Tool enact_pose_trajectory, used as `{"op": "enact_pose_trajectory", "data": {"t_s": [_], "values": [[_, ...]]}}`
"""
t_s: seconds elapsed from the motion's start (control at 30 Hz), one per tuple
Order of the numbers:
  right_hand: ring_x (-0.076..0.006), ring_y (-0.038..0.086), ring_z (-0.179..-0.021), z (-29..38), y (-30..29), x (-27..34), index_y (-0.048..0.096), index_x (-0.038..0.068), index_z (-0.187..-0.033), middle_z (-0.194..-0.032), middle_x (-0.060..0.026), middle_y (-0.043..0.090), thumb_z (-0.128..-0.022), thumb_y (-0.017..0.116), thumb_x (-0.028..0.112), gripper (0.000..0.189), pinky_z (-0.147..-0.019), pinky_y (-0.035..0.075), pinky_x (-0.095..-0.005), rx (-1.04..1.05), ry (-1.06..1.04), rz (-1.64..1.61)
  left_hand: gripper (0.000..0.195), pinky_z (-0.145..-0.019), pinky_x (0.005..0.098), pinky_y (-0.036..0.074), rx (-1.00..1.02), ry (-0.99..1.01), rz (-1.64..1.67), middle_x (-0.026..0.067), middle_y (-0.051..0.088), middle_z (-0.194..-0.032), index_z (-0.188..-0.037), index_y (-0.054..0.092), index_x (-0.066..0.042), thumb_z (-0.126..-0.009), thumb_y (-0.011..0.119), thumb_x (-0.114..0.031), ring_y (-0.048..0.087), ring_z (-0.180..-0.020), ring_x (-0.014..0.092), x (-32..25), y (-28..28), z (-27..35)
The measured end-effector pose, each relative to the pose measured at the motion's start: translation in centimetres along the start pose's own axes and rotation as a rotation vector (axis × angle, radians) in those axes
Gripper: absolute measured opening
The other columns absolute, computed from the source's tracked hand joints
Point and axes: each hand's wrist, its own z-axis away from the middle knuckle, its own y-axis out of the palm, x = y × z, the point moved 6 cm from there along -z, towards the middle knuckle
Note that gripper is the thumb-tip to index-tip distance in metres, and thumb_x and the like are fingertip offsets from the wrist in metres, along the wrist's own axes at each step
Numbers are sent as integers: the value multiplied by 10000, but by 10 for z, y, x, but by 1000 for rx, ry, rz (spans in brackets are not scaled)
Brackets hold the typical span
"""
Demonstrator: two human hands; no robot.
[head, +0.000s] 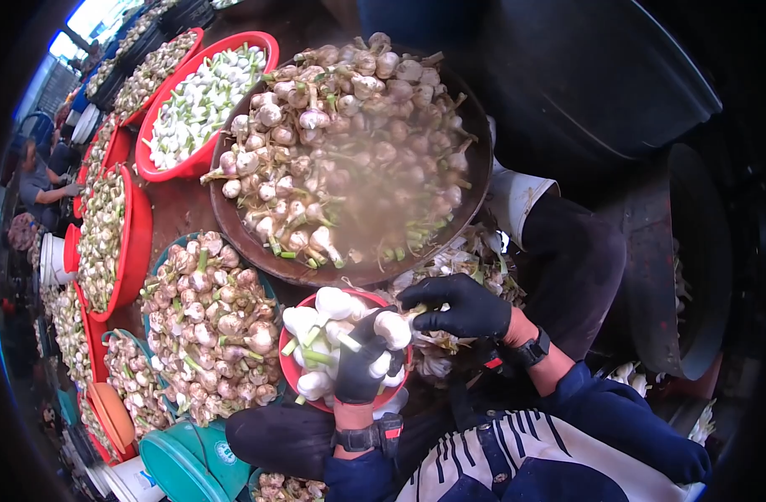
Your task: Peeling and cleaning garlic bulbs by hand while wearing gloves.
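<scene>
My left hand [359, 370], in a black glove, is over a small red bowl [288, 370] and grips a peeled white garlic bulb [393, 330]. Another white bulb [379, 364] shows by its fingers; whether it is held too, I cannot tell. Just to the right, my right hand [464, 309], also gloved in black, has its fingertips closed around a pale bit of stem or skin [417, 309] beside the held bulb. Clean white bulbs with short green stems [317, 357] fill the bowl. Loose garlic skins [436, 345] lie beneath my right hand.
A wide brown pan [232, 241] of unpeeled garlic lies ahead, partly blurred. To the left are a teal tub [149, 314] heaped with garlic, a red tub [145, 157] of cleaned bulbs and a tipped green bucket [182, 461]. Another person [41, 185] sits at far left.
</scene>
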Motion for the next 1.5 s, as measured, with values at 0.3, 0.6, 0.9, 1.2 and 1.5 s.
{"op": "enact_pose_trajectory", "data": {"t_s": [0.3, 0.6, 0.9, 1.2, 1.5], "values": [[-280, 628, -682, 6, 24, -1, 704, 71, -806, -745, -114, 650, -729, 688, 132, 99, -636, 493, -366, -110, 45, 205, 449, -815, 304, 479, -183, 208, -491, 84, 580, -1013, -1177, 500, 13, -773, 682, -56, 570, -916, 171, 2, 7, -3], [-221, 627, -615, 16, 32, -48, 682, 10, -812, -706, -160, 652, -762, 652, 122, 126, -623, 482, -324, -86, 485, -99, 541, -873, 331, 460, -65, 340, -674, 136, 583, -1079, -1223, 484, 41, -728, 688, -35, 574, -988, 225, -13, 21, -1], [-196, 619, -616, 21, 32, -40, 680, 5, -835, -708, -146, 659, -765, 656, 145, 159, -628, 484, -332, -18, 441, -31, 366, -727, 322, 493, -239, 333, -732, 127, 640, -845, -1071, 597, 33, -759, 703, -126, 624, -781, 220, -6, 18, -2], [-299, 604, -631, 18, 5, -73, 660, -3, -788, -698, -181, 620, -724, 652, 143, 160, -618, 469, -396, -227, 366, 360, 527, -855, 328, 488, -25, 104, -143, 144, 617, -1088, -1245, 500, 62, -735, 618, 3, 598, -985, 208, 1, 22, 7], [-317, 604, -959, -89, 14, -41, 647, 88, -1006, -1025, -166, 606, -743, 660, 212, 292, -805, 485, -415, 47, 156, 647, 335, -783, 322, 500, -31, 2, 433, 118, 586, -1020, -1058, 540, -16, -744, 623, -100, 584, -930, 210, -6, 1, 8]]}}
